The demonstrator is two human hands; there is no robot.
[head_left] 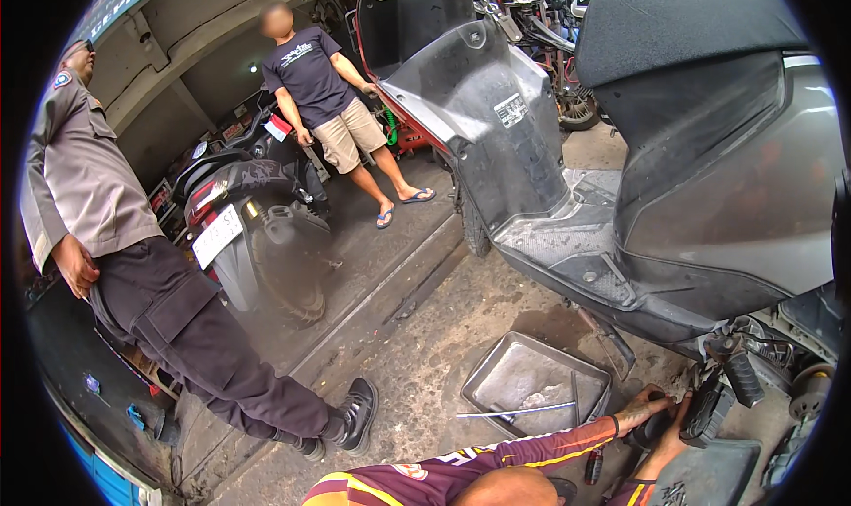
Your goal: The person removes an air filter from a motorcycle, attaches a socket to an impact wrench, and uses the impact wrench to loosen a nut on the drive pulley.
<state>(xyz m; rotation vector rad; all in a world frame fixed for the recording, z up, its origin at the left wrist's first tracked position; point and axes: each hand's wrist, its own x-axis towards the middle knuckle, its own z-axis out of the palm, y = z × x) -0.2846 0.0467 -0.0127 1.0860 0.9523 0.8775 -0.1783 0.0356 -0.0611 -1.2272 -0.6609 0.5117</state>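
My two arms, in maroon sleeves with orange and yellow stripes, reach to the underside of a grey and black scooter (727, 214) at the right. My right hand (683, 424) is closed round what looks like the handle of a black cordless power tool (707, 410) with a blocky, ridged end. Just left of it, my left hand (647, 407) has its fingers bent at the tool's front, by the scooter's lower parts. What its fingertips grip is hidden. Close above hangs a black ribbed footrest (741, 377). Below my hands lies a dark tray (740, 470) with several small bolts.
A metal drip tray (479, 369) holds a long rod (523, 411) and dark bars. A red and black screwdriver (594, 467) lies nearby. One person (97, 196) stands at left; another (315, 81) stands behind, beside a parked motorcycle (266, 214). The scooter's stand (612, 342) juts down.
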